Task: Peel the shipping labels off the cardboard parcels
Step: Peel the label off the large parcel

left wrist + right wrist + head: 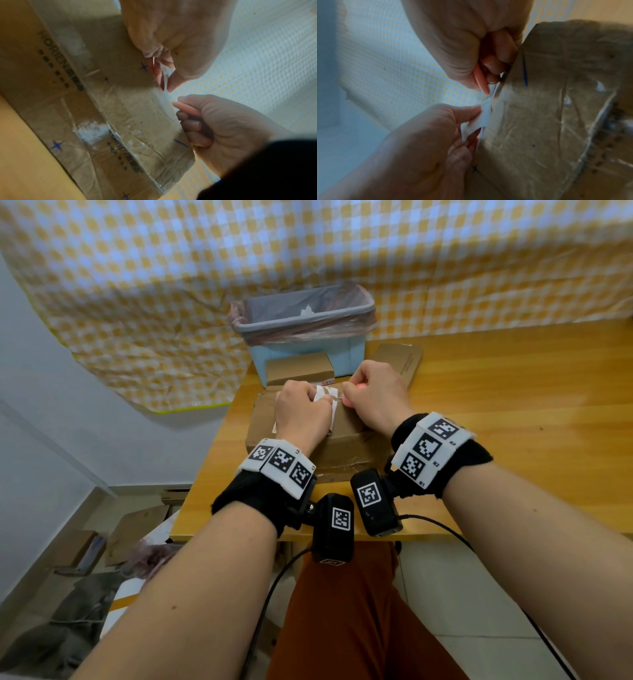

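A brown cardboard parcel (346,436) wrapped in clear tape lies on the wooden table (513,422) in front of me. Its white shipping label (323,396) is partly lifted near the far edge. My left hand (317,400) pinches the loose white strip (165,77) between thumb and finger, and the right wrist view also shows this strip (481,119). My right hand (347,392) grips a small pink tool (185,106), whose tip (481,81) sits at the label's edge against the parcel. Most of the label is hidden under my left hand.
A light blue bin (308,316) with a plastic liner stands just behind the parcel. A smaller cardboard box (298,368) and a flat box (397,361) lie beside it. The table's left edge is close to the parcel. Cardboard scraps (137,532) lie on the floor at left.
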